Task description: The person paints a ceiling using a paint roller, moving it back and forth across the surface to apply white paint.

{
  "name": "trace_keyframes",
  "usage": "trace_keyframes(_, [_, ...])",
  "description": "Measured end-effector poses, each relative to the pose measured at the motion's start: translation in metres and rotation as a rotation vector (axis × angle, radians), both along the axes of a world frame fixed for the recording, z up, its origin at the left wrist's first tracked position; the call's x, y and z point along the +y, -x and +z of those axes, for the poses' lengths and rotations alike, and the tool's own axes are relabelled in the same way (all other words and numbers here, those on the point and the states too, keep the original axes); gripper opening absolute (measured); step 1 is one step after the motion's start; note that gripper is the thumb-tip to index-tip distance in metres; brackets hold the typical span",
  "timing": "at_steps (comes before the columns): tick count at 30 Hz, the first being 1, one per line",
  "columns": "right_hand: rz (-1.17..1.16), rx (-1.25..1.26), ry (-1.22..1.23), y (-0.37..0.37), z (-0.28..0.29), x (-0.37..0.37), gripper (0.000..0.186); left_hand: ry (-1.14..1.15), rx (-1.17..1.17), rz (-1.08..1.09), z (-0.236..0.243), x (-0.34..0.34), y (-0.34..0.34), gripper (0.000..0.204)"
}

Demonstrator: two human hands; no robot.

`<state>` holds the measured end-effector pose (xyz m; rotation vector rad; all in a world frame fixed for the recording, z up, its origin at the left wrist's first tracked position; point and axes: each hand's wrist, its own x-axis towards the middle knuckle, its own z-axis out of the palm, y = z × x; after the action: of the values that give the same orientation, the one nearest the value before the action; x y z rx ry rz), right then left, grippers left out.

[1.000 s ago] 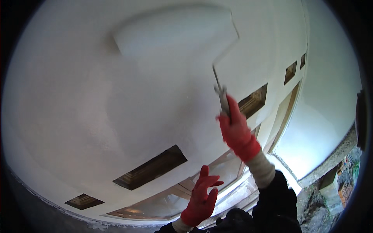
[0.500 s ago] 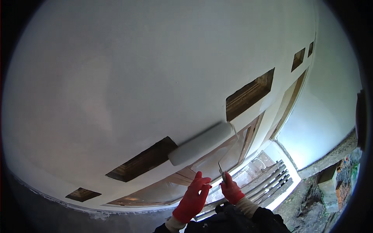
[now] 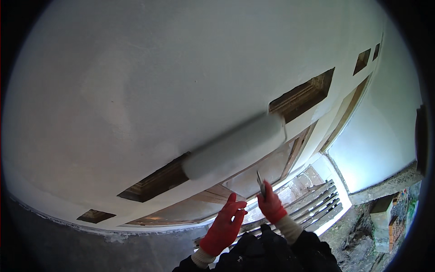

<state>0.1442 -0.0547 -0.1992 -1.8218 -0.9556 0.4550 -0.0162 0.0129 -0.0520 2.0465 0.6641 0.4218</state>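
Note:
My right hand, in a red glove, is closed on the handle of a paint roller. The pale roller sleeve is blurred against the white plastered wall, level with the gap between two dark rectangular recesses, one at lower left and one at upper right. My left hand, also red-gloved, is raised to the left of the handle, its fingers bent and apart with no held object visible. Part of the roller's thin frame is too blurred to follow.
Wood-framed glazed panels line the wall beyond the recesses. Smaller recesses continue rightward. Slatted boards lie past my right hand. At the right are a white side wall, a concrete block, stacked bricks and rough ground.
The roller swept down from high on the wall, then rose slightly to between the recesses. My right hand came down beside my left and has stayed low. The view has shifted slightly.

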Motion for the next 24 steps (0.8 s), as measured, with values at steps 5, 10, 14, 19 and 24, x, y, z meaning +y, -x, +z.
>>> trace_keyframes(5, [0.021,0.086,0.2,0.031,-0.088,-0.064,0.06,0.186,0.031,-0.013,-0.019,-0.006,0.0,0.02])
trace_keyframes(10, [-0.018,0.093,0.148,0.034,-0.08,-0.06,0.06,0.083,0.086,-0.09,-0.019,-0.004,0.007,0.02])
trace_keyframes(14, [-0.057,0.059,-0.04,0.012,-0.004,-0.015,0.062,0.06,0.09,-0.12,-0.013,-0.003,0.015,0.019])
trace_keyframes(19, [-0.094,-0.044,-0.218,-0.01,0.029,0.008,0.065,0.148,0.058,-0.154,-0.017,-0.005,0.019,0.022])
trace_keyframes(24, [-0.076,0.12,0.123,0.014,-0.059,-0.043,0.056,0.043,0.108,-0.196,-0.023,-0.002,0.03,0.023])
